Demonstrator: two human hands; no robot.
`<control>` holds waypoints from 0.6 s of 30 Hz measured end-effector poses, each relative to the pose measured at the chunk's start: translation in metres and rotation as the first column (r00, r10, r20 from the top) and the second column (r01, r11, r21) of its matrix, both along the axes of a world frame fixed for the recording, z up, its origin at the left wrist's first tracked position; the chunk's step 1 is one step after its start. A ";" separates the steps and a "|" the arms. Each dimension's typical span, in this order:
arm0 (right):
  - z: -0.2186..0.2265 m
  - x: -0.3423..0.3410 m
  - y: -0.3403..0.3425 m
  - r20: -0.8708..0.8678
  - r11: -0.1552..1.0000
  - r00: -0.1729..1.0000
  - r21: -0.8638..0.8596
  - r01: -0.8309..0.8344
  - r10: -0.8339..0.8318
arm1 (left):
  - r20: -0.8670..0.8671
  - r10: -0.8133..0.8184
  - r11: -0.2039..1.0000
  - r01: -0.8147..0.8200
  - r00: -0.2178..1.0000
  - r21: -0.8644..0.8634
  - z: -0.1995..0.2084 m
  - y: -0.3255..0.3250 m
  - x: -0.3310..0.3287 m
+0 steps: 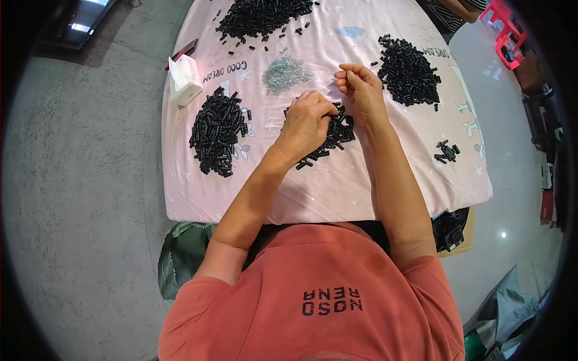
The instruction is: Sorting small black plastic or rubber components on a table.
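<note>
My left hand (306, 123) is over the middle pile of small black cylindrical pieces (328, 141), partly covering it. Its fingers are curled in, and whatever they hold is hidden. To its right my right hand (365, 90) is raised with the thumb pressed to the fingers; anything in that pinch is too small to make out. Beyond my hands lies a heap of small clear, glassy pieces (285, 73). Larger heaps of black pieces sit to the left (218, 135), to the right (409, 72) and at the far side (262, 17).
A pink printed cloth (325, 201) covers the table. On its left side stand a white tissue pack (185, 80) and a dark red-edged phone-like object (182, 53). A few black pieces (447, 151) lie at the right. Another person (454, 12) is at the far right, near pink stools (506, 30).
</note>
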State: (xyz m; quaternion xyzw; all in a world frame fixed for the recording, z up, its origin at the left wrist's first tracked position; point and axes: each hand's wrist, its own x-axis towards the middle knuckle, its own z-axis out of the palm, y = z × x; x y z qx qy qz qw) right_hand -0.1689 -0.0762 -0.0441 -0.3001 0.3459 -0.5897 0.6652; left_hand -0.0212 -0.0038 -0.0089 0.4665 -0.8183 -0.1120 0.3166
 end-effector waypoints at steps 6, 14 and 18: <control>0.002 0.000 0.000 -0.031 1.000 0.999 0.005 -0.019 0.020 | 0.104 -0.011 0.999 0.008 0.995 0.035 0.002 -0.002 0.000; 0.004 0.002 0.006 -0.142 0.987 0.980 -0.061 -0.150 0.140 | 0.011 0.065 0.997 -0.065 0.998 0.044 0.007 0.003 0.014; 0.004 0.003 0.009 -0.256 0.939 0.930 -0.150 -0.309 0.265 | -0.211 0.153 0.986 -0.136 0.965 0.093 0.014 0.006 0.017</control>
